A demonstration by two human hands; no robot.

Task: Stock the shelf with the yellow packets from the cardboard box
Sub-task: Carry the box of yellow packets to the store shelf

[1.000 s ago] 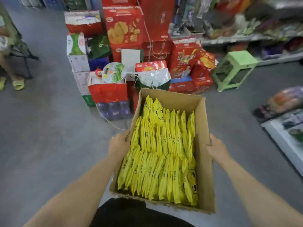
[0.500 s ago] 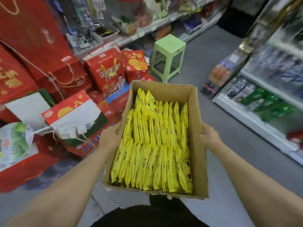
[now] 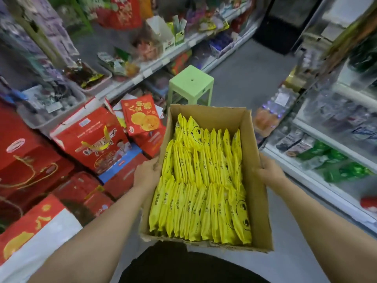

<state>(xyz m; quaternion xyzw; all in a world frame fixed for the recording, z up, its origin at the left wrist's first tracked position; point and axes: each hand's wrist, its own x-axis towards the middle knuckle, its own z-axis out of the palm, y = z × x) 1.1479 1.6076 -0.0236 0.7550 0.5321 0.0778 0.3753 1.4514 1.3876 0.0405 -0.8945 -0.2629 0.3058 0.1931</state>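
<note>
Head view: the cardboard box (image 3: 253,180) is carried at waist height, its long axis running away from the body. The left hand (image 3: 148,173) grips its left wall and the right hand (image 3: 269,172) its right wall. The yellow packets (image 3: 202,184) stand on edge inside in rows. The shelf (image 3: 318,176) lies just right of the box, nearer the right hand, so I judge the coming move goes rightward.

A small shop: stocked shelves (image 3: 155,64) line the aisle, red gift boxes (image 3: 91,139) stacked.
</note>
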